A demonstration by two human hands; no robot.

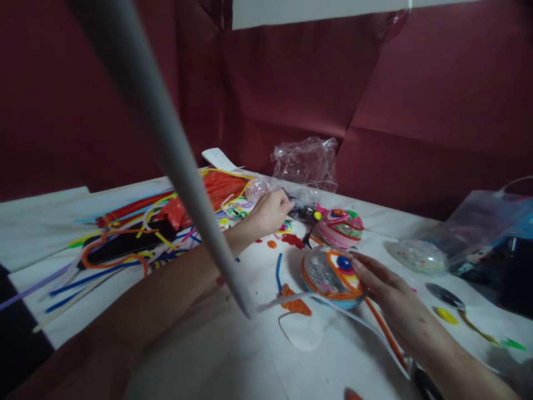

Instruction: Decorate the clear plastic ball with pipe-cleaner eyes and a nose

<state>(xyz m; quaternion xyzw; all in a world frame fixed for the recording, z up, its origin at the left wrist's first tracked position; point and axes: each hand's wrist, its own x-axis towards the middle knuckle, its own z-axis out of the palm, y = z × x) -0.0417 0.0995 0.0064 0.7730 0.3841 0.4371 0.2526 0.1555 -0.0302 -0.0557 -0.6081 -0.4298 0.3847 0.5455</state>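
the two hands are well apart. the left hand (272, 211) is at the far side of the table, fingers curled in; from here i cannot tell whether anything is inside them. the right hand (381, 278) has its fingers, fairly straight, against the right side of a clear decorated ball (322, 273); its thumb is hidden, so i cannot say if it truly grips.

that ball sits on the white tabletop (250, 361), nearer the person than a pink-banded ball (340, 229). being round, it has no long axis of its own, but its eye decoration, with a blue pupil (344, 262), faces up and somewhat toward the person, and the eye's length slants from upper left down to lower right.

to my mind, the right hand does best with light pressure, enough to stop a roll without pushing the orange outline off; the left should lift clear of the loose pieces around it.

close by the left hand are a confetti-filled ball (257, 190) and a dark plastic-wrapped bundle (303, 211). before the decorated ball lies an orange scrap (295, 303), a white strip (353, 315) passing beside it. farther out, a crumpled clear bag (306, 164) leans near the maroon backdrop (300, 83).
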